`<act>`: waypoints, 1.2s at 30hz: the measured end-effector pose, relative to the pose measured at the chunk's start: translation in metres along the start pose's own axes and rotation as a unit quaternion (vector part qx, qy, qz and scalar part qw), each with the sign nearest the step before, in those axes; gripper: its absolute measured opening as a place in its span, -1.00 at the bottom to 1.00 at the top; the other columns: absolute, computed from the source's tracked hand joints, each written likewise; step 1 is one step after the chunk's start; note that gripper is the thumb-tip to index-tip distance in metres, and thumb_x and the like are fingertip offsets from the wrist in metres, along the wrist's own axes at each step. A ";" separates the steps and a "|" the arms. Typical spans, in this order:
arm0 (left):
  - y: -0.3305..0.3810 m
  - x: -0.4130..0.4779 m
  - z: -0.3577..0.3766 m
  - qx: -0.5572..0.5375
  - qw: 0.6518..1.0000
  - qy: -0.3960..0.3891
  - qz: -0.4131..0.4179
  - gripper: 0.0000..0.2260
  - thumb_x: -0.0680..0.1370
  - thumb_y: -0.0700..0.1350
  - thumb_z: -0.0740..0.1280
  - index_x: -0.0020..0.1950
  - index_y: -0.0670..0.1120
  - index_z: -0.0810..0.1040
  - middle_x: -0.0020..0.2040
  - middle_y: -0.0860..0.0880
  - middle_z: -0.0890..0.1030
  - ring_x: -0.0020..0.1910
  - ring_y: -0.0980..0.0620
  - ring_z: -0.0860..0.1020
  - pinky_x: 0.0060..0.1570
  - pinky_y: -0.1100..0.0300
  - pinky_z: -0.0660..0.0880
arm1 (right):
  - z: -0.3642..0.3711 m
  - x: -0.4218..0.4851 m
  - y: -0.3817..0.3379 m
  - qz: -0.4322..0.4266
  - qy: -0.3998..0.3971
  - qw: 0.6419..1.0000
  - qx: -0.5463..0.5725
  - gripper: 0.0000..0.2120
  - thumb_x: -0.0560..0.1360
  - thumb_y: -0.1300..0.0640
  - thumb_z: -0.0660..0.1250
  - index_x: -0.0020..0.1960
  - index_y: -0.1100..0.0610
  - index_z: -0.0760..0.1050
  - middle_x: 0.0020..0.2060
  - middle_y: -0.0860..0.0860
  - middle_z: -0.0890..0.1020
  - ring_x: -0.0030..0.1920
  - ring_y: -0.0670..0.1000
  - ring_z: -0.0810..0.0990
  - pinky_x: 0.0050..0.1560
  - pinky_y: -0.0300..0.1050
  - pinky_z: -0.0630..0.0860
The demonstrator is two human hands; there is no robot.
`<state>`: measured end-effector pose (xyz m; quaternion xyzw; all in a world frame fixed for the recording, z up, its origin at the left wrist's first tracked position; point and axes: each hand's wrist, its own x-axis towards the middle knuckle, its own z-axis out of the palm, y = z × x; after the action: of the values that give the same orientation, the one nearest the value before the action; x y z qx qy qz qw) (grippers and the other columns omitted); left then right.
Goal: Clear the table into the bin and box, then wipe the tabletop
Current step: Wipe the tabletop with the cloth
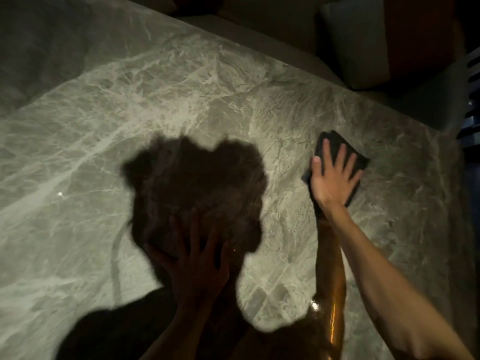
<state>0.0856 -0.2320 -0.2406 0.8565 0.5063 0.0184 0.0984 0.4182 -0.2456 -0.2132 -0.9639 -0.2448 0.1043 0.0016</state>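
Observation:
A grey marble tabletop fills the head view. My right hand lies flat with fingers spread on a dark folded cloth, pressing it onto the tabletop at the right. My left hand rests flat on the stone at lower centre, fingers apart, holding nothing; it sits inside the dark shadow of my head.
The table's far edge runs diagonally from top centre down to the right. Beyond it stands a sofa with a grey cushion. A dark slatted object shows at the right border.

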 end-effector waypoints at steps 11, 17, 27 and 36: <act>-0.005 0.000 0.002 0.013 1.000 -0.014 0.008 -0.52 0.54 0.22 0.11 0.47 0.22 0.30 0.62 -0.04 0.08 0.59 -0.29 -0.03 0.31 -0.57 -0.13 | 0.043 -0.184 0.078 -0.452 -0.065 0.880 -0.135 -0.46 0.60 -0.22 0.01 0.56 -0.24 0.05 0.60 0.06 0.09 0.59 0.26 0.00 0.47 0.39 0.04; -0.004 0.000 0.001 0.014 1.000 -0.014 -0.007 -0.43 0.51 0.24 0.13 0.52 0.29 0.11 0.62 -0.02 0.04 0.59 -0.28 -0.06 0.31 -0.58 -0.12 | -0.005 -0.078 0.146 -0.121 -0.063 0.987 -0.084 -0.46 0.59 -0.27 -0.27 0.56 -0.24 -0.11 0.60 0.09 0.06 0.60 0.17 -0.04 0.47 0.41 0.07; 0.002 0.003 -0.010 0.025 0.998 -0.055 0.009 -0.50 0.54 0.19 0.13 0.49 0.20 0.28 0.62 -0.12 0.04 0.58 -0.33 -0.07 0.24 -0.63 -0.11 | 0.027 -0.089 -0.006 -0.227 -0.002 0.969 -0.094 -0.43 0.56 -0.16 0.04 0.56 -0.15 0.10 0.60 0.07 0.02 0.59 0.23 -0.03 0.50 0.38 -0.03; 0.000 0.004 -0.010 0.018 0.997 -0.070 0.003 -0.46 0.53 0.23 0.08 0.52 0.24 0.16 0.62 -0.10 0.01 0.58 -0.32 -0.10 0.24 -0.63 -0.12 | 0.012 -0.094 0.113 -0.070 -0.049 0.994 -0.072 -0.45 0.58 -0.33 -0.22 0.54 -0.31 -0.21 0.61 0.04 -0.10 0.60 0.19 -0.13 0.52 0.37 -0.12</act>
<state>0.0862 -0.2266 -0.2308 0.8590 0.4956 -0.0501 0.1180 0.3880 -0.3903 -0.2122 -0.9359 -0.3181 0.1331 -0.0723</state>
